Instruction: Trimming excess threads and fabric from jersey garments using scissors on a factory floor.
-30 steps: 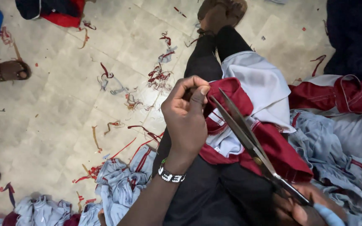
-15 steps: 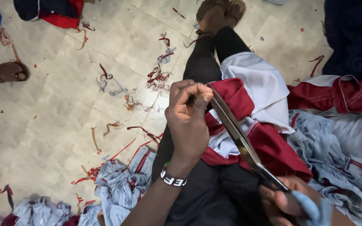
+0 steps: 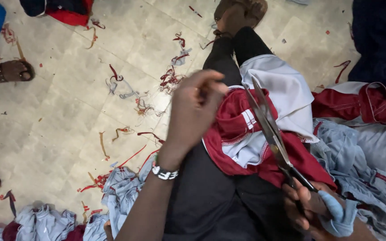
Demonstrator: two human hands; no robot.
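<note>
Scissors laid across a red and white garment on the person's lap.

A pale tiled floor (image 3: 59, 116) fills the left and top of the frame, strewn with red and grey fabric scraps (image 3: 170, 78). Heaped blue-grey garments (image 3: 362, 165) lie at the right and lower left. The red and white garment (image 3: 264, 120) sits at centre over black-trousered legs. The left hand (image 3: 193, 111), blurred, is closed in a pinch at the garment's upper left edge. The scissors (image 3: 271, 131) run on a long diagonal, tips pointing to the upper left of centre, handles at lower right, blades almost together over the cloth. The right hand (image 3: 313, 207), lower right, grips the handles, one finger wrapped in pale blue cloth.
</note>
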